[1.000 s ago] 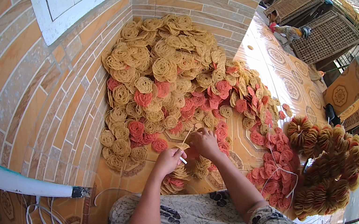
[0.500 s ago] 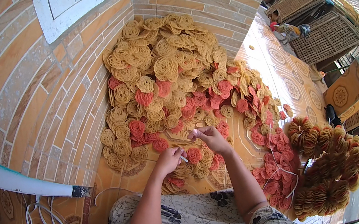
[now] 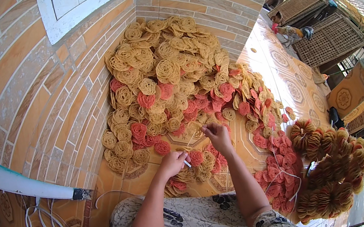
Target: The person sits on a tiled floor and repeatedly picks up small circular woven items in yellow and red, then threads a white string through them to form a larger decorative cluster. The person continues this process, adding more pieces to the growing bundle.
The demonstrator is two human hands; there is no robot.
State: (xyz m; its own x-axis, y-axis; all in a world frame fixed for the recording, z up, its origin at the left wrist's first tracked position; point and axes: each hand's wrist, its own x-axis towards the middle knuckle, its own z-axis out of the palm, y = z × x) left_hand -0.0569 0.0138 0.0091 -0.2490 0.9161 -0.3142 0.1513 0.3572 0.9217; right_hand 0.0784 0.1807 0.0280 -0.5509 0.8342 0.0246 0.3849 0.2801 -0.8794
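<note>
My left hand [image 3: 173,164] is closed in a pinch on the end of a narrow white strip [image 3: 187,163], low over the floor. Just right of it and farther off, my right hand [image 3: 219,138] has thumb and finger pinched at a thin yellow lacy noodle cracker [image 3: 195,133]; the fingers partly hide the contact. Beneath and between the hands lies a small cluster of yellow and red crackers [image 3: 196,157]. Beyond them a big heap of round yellow crackers [image 3: 168,70], mixed with red ones [image 3: 146,100], leans into the wall corner.
At my right lie red crackers [image 3: 277,177] with white strips over them, beside thick strung bundles of crackers [image 3: 334,160]. White strips [image 3: 49,224] hang at the lower left by a pale curved ledge [image 3: 16,184]. A rooster [image 3: 291,31] stands near woven panels [image 3: 330,38].
My right hand has moved right and slightly away from my left hand, its fingers now bent downward. The left hand stays almost in place with the white strip.
</note>
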